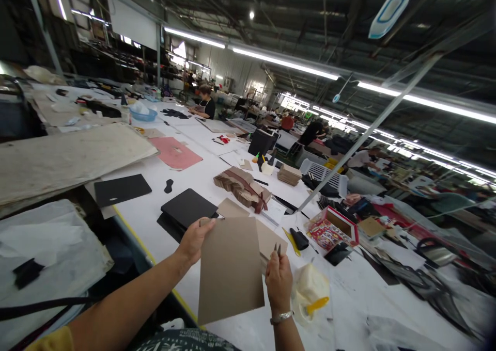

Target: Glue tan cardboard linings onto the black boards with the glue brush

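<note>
A: Hands?
B: L hand (199, 237) pinching tan sheet (231, 273) at its upper L corner; R hand (279, 273) wrapped round a two-tipped tool (277, 249) (scissors or dividers, can't tell), just beside sheet's R edge.
A: Sheet loc?
B: Held up over worktop (352, 304), near black panels (189, 207).
A: Step/next?
B: Prob. a sheet check; next move IMO calls for steady L grip, tips clear.

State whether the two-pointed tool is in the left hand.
No, the two-pointed tool is in the right hand; the left hand grips the brown board.
</note>
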Demonstrator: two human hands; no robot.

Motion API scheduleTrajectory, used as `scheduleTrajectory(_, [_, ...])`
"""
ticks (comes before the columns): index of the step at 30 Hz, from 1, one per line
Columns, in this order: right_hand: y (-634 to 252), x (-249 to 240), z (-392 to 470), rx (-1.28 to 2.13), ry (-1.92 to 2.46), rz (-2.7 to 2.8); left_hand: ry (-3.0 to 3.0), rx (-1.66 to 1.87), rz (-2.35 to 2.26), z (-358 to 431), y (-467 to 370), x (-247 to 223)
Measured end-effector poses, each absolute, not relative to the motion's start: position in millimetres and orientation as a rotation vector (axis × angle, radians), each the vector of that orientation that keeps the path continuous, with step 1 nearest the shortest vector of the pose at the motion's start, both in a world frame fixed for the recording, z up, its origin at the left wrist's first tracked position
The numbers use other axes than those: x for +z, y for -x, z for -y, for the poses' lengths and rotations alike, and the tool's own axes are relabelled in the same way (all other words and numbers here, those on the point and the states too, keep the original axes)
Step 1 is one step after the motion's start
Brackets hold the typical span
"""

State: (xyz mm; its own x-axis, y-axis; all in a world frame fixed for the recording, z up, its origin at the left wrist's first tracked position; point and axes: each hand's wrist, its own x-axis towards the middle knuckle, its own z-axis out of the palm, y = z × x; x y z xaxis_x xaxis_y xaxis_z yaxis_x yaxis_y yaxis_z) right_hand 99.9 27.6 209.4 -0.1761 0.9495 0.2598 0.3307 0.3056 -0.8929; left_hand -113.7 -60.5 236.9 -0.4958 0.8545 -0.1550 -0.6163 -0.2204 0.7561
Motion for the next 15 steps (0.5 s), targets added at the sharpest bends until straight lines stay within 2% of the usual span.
scheduleTrajectory(2, [-119.4,164.6,-40.5,0.743,1.365,1.785,-0.347,1.835,-0.943,61.1,117.5,238.5])
scheduleTrajectory(5, [-143.6,94.0,-46.7,0.775,1.581,1.871,-0.352,1.773,-0.924,61.1,120.3,242.0])
scheduleTrajectory(8, [-152.7,61.1,-44.0,0.759,1.788,1.899,-0.342,1.700,-0.937,59.4,118.6,243.8])
scheduleTrajectory(10, [-145.4,74.3,-42.5,0.725,1.674,1.954,-0.334,1.655,-0.947,57.5,115.2,242.3])
scheduleTrajectory(15, [-93.8,174.9,-47.8,0.947,0.740,2.096,-0.382,1.526,-0.966,52.2,103.9,237.3])
